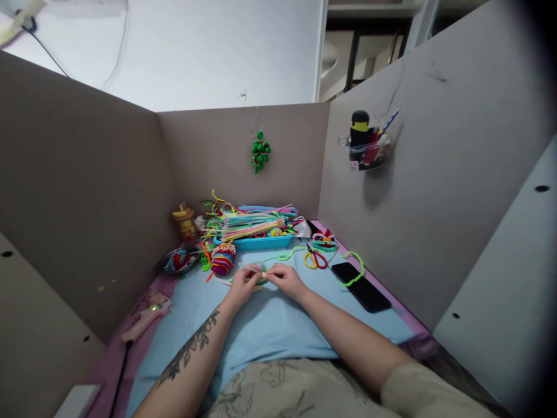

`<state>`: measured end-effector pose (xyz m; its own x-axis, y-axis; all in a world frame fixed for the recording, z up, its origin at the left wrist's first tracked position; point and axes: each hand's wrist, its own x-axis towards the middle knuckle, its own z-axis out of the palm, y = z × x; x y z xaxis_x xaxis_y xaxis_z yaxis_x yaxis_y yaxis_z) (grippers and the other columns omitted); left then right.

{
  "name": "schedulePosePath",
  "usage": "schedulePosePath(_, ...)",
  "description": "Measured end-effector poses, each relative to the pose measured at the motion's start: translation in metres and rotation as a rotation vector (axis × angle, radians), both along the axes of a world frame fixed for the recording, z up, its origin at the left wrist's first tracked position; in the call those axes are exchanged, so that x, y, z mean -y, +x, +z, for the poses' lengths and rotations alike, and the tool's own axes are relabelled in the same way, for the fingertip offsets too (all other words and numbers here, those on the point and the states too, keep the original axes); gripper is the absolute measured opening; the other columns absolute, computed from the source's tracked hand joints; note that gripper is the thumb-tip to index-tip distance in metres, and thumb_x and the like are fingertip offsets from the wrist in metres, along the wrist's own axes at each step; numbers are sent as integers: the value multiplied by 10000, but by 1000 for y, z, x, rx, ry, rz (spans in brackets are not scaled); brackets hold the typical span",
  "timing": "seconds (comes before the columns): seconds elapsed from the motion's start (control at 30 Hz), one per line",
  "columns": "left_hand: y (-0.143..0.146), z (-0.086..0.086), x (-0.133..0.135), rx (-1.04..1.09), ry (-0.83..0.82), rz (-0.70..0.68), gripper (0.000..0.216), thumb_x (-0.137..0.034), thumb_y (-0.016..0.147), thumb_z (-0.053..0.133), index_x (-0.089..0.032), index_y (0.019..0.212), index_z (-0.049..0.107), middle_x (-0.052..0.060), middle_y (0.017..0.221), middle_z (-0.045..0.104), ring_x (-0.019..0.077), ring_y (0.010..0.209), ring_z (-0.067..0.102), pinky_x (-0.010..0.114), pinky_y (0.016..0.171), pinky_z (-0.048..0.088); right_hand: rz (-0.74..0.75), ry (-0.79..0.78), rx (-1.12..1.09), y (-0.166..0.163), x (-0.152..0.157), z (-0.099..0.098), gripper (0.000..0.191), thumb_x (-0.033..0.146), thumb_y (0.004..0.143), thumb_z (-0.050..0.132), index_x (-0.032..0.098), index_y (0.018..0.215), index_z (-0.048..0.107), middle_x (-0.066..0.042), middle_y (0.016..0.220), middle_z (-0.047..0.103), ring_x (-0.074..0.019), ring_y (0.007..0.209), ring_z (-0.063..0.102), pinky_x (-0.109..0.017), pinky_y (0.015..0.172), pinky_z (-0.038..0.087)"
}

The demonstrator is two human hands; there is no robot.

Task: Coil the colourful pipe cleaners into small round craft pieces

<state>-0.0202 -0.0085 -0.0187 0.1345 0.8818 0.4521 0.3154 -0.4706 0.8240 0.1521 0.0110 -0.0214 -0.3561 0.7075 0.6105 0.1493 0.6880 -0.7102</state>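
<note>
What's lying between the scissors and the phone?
In the head view, only bare blue cloth separates the scissors from the phone; a green pipe cleaner loops over the phone's far end.

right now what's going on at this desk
A person sits at a desk walled in by grey panels, both hands together over a blue cloth. The left hand and right hand pinch a small green pipe-cleaner piece between the fingertips. Behind them a blue tray holds a heap of coloured pipe cleaners. Scissors and a black phone lie to the right, a pink glue gun to the left.
</note>
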Motion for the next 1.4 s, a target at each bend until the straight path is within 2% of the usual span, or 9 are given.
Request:
schedulePosePath(0.33,2,1,2,-29,48,38,152,-288,740,585,-146,721,637,49,757,651,173,746,584,276,699,450,-22,27,65,-1,1,0,158,287,776,604,164,699,666,-14,642,564,-117,598,519,-226,560,407)
schedulePosePath(0.47,2,0,2,-37,34,66,175,-298,732,591,-142,658,623,42,720,636,169,717,574,271,678,450,-87,126,129,-4,5,-1,125,203,773,578,176,660,622,0,628,529,-120,615,501,-226,579,397)
schedulePosePath(0.63,3,-4,-1,25,-22,75,204,-323,751,568,-132,701,621,29,677,619,153,657,563,262,633,452,-227,259,199,-9,9,-5,121,178,803,522,185,704,592,-19,690,530,-142,674,495,-252,640,398)
schedulePosePath(0.8,5,-9,-6,108,-61,58,238,-346,747,574,-133,834,634,61,806,660,175,746,599,288,680,477,-248,236,156,-9,5,-7,108,186,822,499,191,746,575,-24,718,528,-154,711,500,-255,654,406)
schedulePosePath(0.97,4,-10,-8,25,-26,103,185,-308,737,579,-136,750,646,45,724,649,164,689,585,278,659,464,-283,235,124,-7,3,-7,124,198,841,486,189,745,564,-25,721,518,-160,731,495,-260,667,401)
schedulePosePath(1.13,8,-6,-3,84,-97,61,224,-336,735,578,-124,752,648,42,704,649,159,668,581,261,633,460,-342,230,154,-8,2,-7,115,200,837,498,191,743,563,-29,736,517,-159,715,499,-254,651,401)
schedulePosePath(1.27,13,-1,1,137,-204,49,308,-411,738,572,-112,747,644,15,618,606,132,582,541,223,538,418,-420,243,212,-9,3,-6,93,215,831,518,193,753,564,-30,754,530,-154,701,507,-245,636,397)
schedulePosePath(1.4,16,3,4,171,-275,55,389,-478,735,559,-115,602,604,-12,515,530,101,492,472,200,458,352,-462,301,270,-11,6,-6,77,210,831,523,203,763,557,-36,777,545,-158,724,522,-238,630,394)
